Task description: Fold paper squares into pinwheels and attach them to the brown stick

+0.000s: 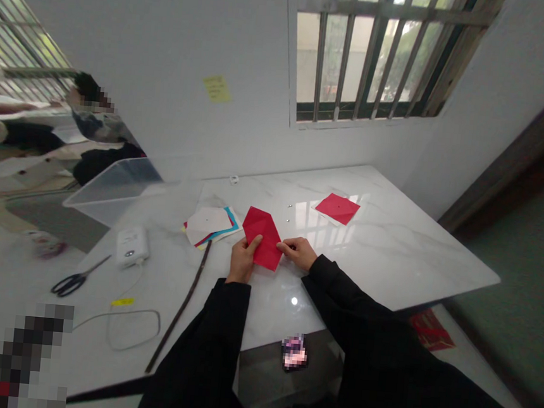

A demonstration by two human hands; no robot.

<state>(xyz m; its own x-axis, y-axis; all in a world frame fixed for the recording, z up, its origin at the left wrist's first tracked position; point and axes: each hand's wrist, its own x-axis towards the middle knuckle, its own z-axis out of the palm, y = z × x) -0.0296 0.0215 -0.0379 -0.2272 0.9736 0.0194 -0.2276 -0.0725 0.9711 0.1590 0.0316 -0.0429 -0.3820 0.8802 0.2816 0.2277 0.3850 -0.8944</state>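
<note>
1. Left hand (243, 258) is clamped on a piece of red paper (262, 238), thumb flat on top. Right hand (299, 252) has finger and thumb pinched together on the paper's right edge; can't tell if something tiny is in there too.
2. So the red paper is up over the near part of the worktop (405, 254), between a paper stack (206, 223) on the left and a red sheet (338, 208) further off to the right.
3. Kinda crowded on the left, tbh. A long brown strip (193, 289) runs beside the left sleeve (215, 332), its far end right at the stack. Past it you've got dark-handled scissors (69, 285), a white box (131, 245) and a loopy grey cable (159, 327).
4. A see-through plastic bin (110, 199) sits behind that lot, and two little shiny bits (289, 205) lie near the red sheet.
5. Material-wise: the worktop is glossy white with grey marble veining, and it mirrors the barred window (361, 59). The held paper looks matte and angular. The red sheet is four-cornered with a dark dot mid-way, and the stack shows white on top with blue poking out.
</note>
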